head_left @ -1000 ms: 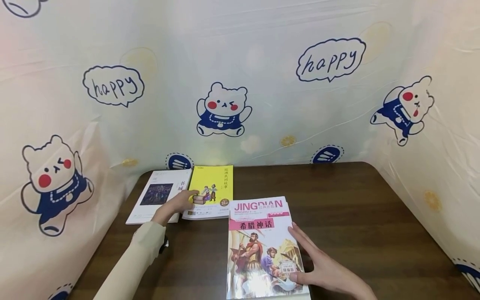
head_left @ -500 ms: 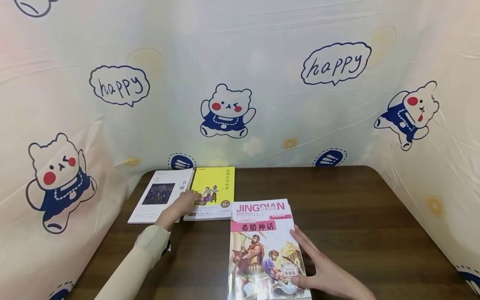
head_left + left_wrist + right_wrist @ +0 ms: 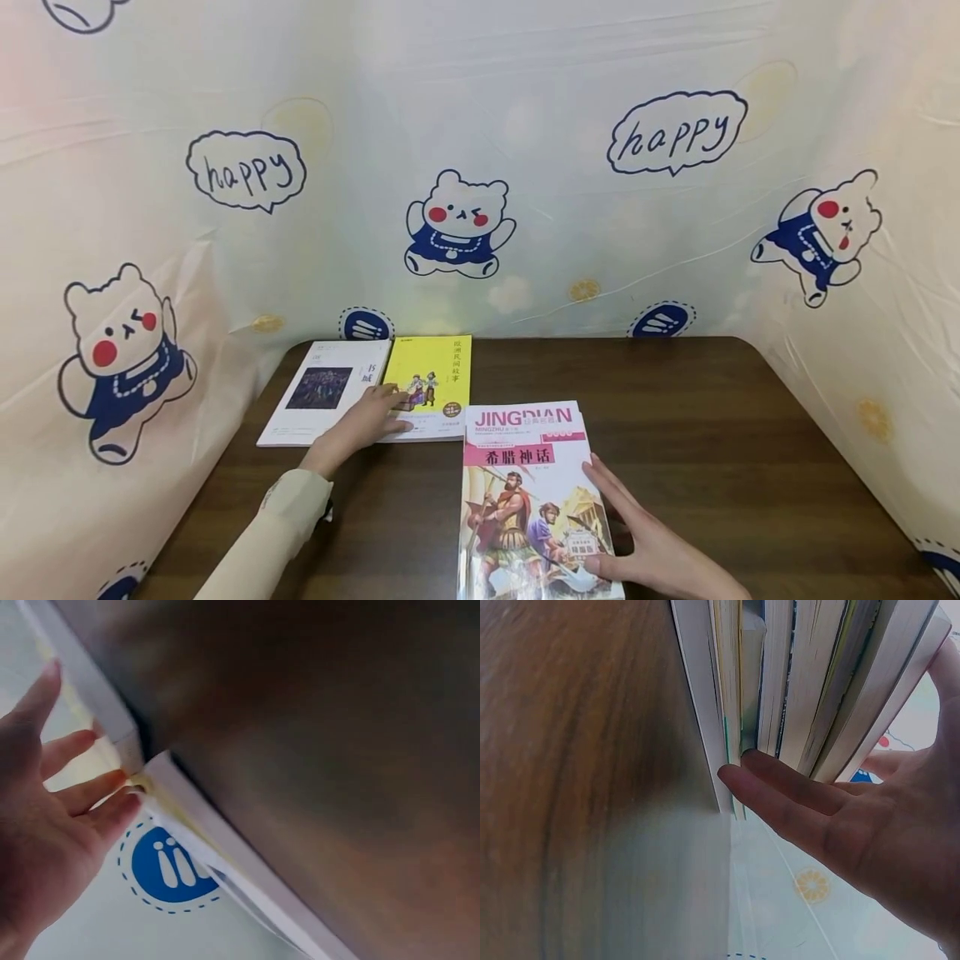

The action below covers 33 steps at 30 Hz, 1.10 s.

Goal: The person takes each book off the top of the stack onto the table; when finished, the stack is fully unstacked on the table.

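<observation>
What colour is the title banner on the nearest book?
The banner is pink, seen best in the head view.

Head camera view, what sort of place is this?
Likely a small tabletop booth, though nothing confirms its purpose: wrinkled, cartoon-printed sheeting surrounds the far end of a dark wood-look table, which holds a stack of books.

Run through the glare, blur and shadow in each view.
Head: fairly even light, mostly sharp, with a sheen low on the glossy top book. Left wrist: the tabletop is dark and smeared, the left hand shaded. Right wrist: a pale, hazy reflection on the tabletop, the right hand in shadow.
</observation>
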{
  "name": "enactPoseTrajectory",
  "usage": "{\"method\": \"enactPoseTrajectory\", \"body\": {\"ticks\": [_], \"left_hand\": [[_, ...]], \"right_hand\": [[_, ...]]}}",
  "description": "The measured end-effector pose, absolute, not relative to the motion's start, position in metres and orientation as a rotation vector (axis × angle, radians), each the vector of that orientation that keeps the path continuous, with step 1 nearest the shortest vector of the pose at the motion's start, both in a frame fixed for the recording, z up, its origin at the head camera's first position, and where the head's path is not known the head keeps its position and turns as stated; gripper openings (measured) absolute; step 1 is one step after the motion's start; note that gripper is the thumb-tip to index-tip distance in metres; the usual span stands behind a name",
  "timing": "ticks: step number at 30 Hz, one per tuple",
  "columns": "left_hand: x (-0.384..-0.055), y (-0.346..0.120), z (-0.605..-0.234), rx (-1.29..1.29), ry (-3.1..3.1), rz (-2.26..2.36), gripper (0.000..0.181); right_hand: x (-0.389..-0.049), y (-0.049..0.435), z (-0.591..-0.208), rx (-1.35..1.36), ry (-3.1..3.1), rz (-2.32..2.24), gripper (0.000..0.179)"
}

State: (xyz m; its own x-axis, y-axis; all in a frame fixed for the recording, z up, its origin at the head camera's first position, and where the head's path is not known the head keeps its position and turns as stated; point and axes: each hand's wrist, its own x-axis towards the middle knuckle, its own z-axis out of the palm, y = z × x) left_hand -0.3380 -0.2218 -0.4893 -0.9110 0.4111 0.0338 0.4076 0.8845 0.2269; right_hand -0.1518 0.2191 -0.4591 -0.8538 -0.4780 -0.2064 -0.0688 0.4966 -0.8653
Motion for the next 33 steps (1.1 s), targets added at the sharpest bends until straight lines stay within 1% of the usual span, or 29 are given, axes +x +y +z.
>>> {"method": "enactPoseTrajectory", "body": {"ticks": [7, 12, 19, 23, 25, 28, 33], "left_hand": [[-0.328, -0.224, -0.495, 0.793, 3.092, 0.319, 0.068], [-0.324, -0.222, -0.496, 0.905, 3.135, 0.238, 0.067], [-0.315, -0.216, -0.495, 0.984, 3.158, 0.168, 0.072], [-0.307, -0.207, -0.488, 0.993, 3.177, 0.159, 0.072], [-0.3, -0.202, -0.482, 0.986, 3.166, 0.223, 0.071], [-0.284, -0.194, -0.471, 0.93, 3.087, 0.446, 0.071], [-0.243, -0.184, -0.457, 0.863, 2.887, 0.843, 0.073]], "right_hand": [[-0.151, 0.219, -0.461, -0.484, 2.335, -1.329, 0.092], [-0.151, 0.219, -0.462, -0.485, 2.331, -1.331, 0.092], [-0.152, 0.219, -0.461, -0.476, 2.347, -1.304, 0.092], [-0.153, 0.219, -0.461, -0.491, 2.356, -1.326, 0.093], [-0.153, 0.218, -0.461, -0.505, 2.386, -1.323, 0.094], [-0.152, 0.218, -0.462, -0.534, 2.433, -1.308, 0.094], [-0.151, 0.217, -0.463, -0.591, 2.477, -1.31, 0.095]]}}
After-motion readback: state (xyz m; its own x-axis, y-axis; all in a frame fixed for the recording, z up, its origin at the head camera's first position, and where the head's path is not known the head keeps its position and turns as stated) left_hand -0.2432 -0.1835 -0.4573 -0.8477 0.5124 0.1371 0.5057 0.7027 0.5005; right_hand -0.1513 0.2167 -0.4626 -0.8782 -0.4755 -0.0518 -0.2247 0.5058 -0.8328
